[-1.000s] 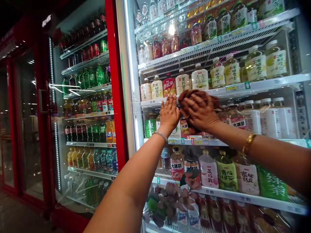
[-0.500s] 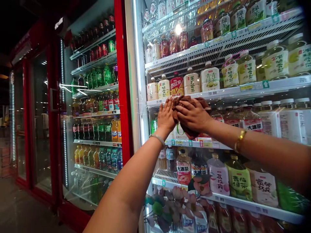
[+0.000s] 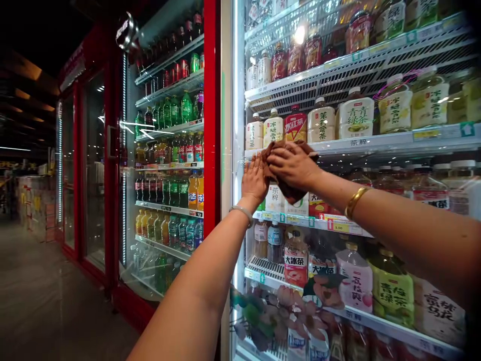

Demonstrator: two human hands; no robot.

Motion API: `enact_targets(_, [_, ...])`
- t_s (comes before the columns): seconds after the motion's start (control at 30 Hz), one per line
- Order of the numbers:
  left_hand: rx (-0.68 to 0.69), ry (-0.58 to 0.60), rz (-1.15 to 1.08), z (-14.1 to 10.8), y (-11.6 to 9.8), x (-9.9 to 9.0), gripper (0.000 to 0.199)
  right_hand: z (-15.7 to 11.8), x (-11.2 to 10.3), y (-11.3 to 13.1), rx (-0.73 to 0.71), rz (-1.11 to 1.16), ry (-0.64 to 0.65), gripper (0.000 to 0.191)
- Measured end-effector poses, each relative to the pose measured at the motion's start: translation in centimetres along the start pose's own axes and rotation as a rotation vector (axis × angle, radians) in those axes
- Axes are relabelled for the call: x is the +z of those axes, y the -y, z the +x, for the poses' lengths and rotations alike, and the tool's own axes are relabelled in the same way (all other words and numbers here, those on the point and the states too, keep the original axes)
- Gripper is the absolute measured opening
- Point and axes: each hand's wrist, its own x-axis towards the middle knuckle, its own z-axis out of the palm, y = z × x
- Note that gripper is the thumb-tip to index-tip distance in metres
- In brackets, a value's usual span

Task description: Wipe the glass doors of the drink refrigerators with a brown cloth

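My right hand (image 3: 291, 163) presses a crumpled brown cloth (image 3: 295, 191) flat against the glass door of a drinks fridge, its fingers curled over the fabric. Just left of it, my left hand (image 3: 255, 179) lies on the same glass with its fingers stretched out, next to the cloth's left edge. A pale bangle (image 3: 243, 214) circles the left wrist and a gold bracelet (image 3: 355, 203) the right. Behind the glass, bottled drinks stand on wire shelves; a red-labelled bottle (image 3: 295, 124) shows just above the cloth. Part of the row behind my hands is hidden.
To the left, a red door frame (image 3: 212, 130) borders another fridge with bottles and cans. A door handle (image 3: 111, 142) juts out farther left. Stacked boxes (image 3: 39, 205) stand along the floor (image 3: 71, 306) at far left. Flowers (image 3: 278, 311) appear on the lower glass.
The view has turned left, so the fridges appear farther right and more floor shows. Both hands stay at the glass; the right hand with the cloth sits slightly higher.
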Motion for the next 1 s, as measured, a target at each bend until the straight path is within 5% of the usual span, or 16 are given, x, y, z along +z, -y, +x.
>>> enact_targets(0.13, [-0.036,-0.045,-0.031,-0.6,0.3,0.6,0.064,-0.7,0.2,0.5,0.348,-0.051,-0.097,0.029])
enact_targets(0.27, [0.011,-0.009,-0.034,-1.0,1.5,0.6,0.065,-1.9,0.7,4.5,0.067,-0.026,-0.002,0.03])
enact_targets(0.4, [0.009,0.007,-0.031,-1.8,3.6,0.1,0.062,1.1,1.7,3.5,-0.072,0.023,0.05,0.029])
enact_targets(0.5, [0.003,0.019,-0.028,-2.9,4.2,-0.2,0.062,1.9,2.0,2.0,0.156,0.007,-0.006,0.028])
enact_targets(0.6, [-0.058,0.015,-0.014,-3.8,3.5,-0.1,0.062,-0.4,1.8,4.1,0.363,-0.023,-0.074,0.028])
enact_targets(0.73, [-0.169,0.007,-0.011,-5.0,2.0,0.4,0.068,-2.8,1.7,8.2,-0.004,0.039,-0.009,0.03])
enact_targets(0.83, [-0.203,-0.009,-0.013,-6.3,1.3,0.7,0.071,-2.7,1.1,7.0,-0.135,0.058,0.032,0.028])
enact_targets(1.0, [-0.191,0.024,-0.027,-9.6,-0.5,0.9,0.066,-6.5,-1.5,5.3,0.23,-0.083,-0.047,0.03])
